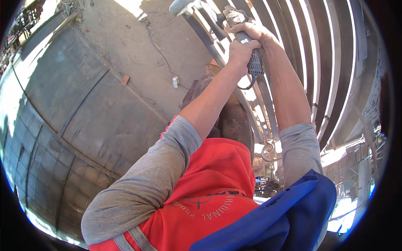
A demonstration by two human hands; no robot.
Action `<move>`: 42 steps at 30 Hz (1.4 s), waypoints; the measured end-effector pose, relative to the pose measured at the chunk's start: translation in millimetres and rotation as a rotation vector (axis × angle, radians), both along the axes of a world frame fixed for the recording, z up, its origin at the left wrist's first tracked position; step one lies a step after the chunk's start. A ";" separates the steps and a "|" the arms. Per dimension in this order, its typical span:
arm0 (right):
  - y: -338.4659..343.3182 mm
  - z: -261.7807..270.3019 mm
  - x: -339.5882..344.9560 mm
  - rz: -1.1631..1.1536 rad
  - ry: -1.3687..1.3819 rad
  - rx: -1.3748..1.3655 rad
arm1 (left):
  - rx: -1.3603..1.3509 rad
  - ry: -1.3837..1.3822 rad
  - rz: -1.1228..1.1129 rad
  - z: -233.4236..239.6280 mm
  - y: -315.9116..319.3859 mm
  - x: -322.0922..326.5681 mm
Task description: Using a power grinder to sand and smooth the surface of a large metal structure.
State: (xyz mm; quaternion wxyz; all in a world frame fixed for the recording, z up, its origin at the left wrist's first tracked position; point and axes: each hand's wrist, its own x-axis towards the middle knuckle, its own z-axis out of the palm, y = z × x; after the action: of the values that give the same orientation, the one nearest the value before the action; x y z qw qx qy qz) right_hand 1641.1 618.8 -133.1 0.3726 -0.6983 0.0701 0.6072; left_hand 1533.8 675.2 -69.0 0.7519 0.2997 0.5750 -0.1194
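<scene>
Both my hands hold a dusty angle grinder [248, 39] at the top of the view. My left hand [240, 53] is wrapped around its body near the vented rear end, and a dark cord loops out of that end. My right hand [255, 33] grips further forward, beside the metal gear head [235, 16]. Whether a disc is fitted cannot be told. The tool is over long, parallel metal bars [282, 47] of a gate-like frame. A rounded dark metal end [181, 7] lies left of the gear head.
Large metal sheets [94, 119] stretch along the left, with a wire grid [28, 147] beyond. On the dusty ground lie a cable [161, 55], a small white box [175, 82] and a reddish block [125, 80]. A metal scroll [268, 152] shows near my right elbow.
</scene>
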 end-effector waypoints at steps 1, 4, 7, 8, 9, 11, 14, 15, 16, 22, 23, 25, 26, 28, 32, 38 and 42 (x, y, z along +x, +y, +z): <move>1.9 -0.5 0.2 0.005 0.002 0.002 | -0.001 0.003 0.000 0.2 2.1 0.4; 5.3 -3.9 2.2 -0.003 0.030 0.031 | 0.005 0.020 -0.019 1.1 6.0 3.1; 6.8 -8.5 5.4 0.002 0.033 0.041 | -0.001 0.026 -0.017 2.1 8.7 6.5; 7.4 -9.8 6.5 0.009 0.025 0.046 | -0.005 0.023 -0.011 2.3 10.1 7.8; 8.3 -11.0 7.3 0.015 0.018 0.052 | -0.008 0.022 -0.005 2.2 11.7 8.7; 10.5 -12.5 8.4 0.019 0.009 0.057 | -0.011 0.018 -0.002 1.6 14.9 10.3; 14.9 -12.5 8.8 -0.014 0.003 0.013 | -0.034 -0.008 0.002 0.2 20.2 11.1; 16.3 -12.1 9.2 -0.020 0.011 -0.012 | -0.041 -0.016 0.004 0.0 21.8 11.2; 17.6 -11.5 9.5 -0.024 0.002 -0.001 | -0.041 -0.017 0.004 0.1 23.2 11.3; 22.7 -8.8 13.2 -0.037 0.044 0.052 | -0.066 0.002 0.020 4.3 28.4 14.8; 23.5 -8.7 13.3 -0.041 0.039 0.041 | -0.061 0.008 0.018 4.8 29.1 16.1; 25.7 -8.5 13.2 -0.049 0.036 0.017 | -0.055 0.028 0.015 6.0 30.9 17.3; 26.5 -8.5 12.8 -0.050 0.036 0.016 | -0.052 0.025 0.013 6.0 31.6 17.7; 27.3 -8.3 11.6 -0.058 0.047 0.018 | -0.053 0.033 0.015 6.0 32.7 17.2; 21.2 -6.6 7.9 -0.064 0.063 -0.002 | -0.071 0.041 0.011 6.0 28.7 13.1; 4.9 -3.4 4.0 -0.022 0.123 -0.050 | -0.104 0.071 0.008 9.3 14.5 8.0; 7.6 0.5 7.1 -0.026 0.150 -0.043 | -0.097 0.089 0.005 9.9 15.2 12.2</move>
State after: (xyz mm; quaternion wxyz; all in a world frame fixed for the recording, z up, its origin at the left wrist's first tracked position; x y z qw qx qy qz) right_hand 1648.3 626.4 -132.6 0.3589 -0.6576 0.1199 0.6514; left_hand 1546.0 690.4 -59.1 0.7394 0.2559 0.6023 -0.1583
